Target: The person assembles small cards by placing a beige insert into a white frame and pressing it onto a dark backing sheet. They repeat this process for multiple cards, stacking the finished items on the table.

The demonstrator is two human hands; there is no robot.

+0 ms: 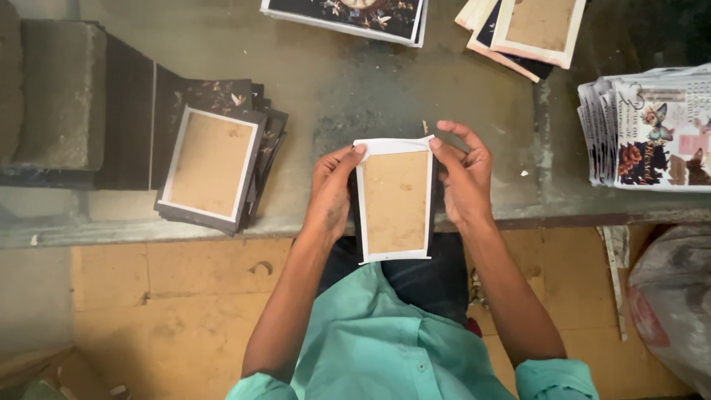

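Note:
Both my hands hold one rectangular cover piece [395, 201] upright above the bench's front edge: a brown board face with white paper folded around its rim. My left hand [331, 191] grips its left side, the fingertips pressing the top left corner. My right hand [464, 174] holds the right side, with thumb and forefinger pinching the white paper flap at the top right corner. A dark layer shows behind the piece along its edges.
A stack of similar dark covers [211, 164] lies to the left beside a grey block [63, 92]. Printed floral sheets [652, 133] are piled at the right. More covers [529, 33] and a dark printed board [348, 15] lie at the far edge of the grey bench [355, 81].

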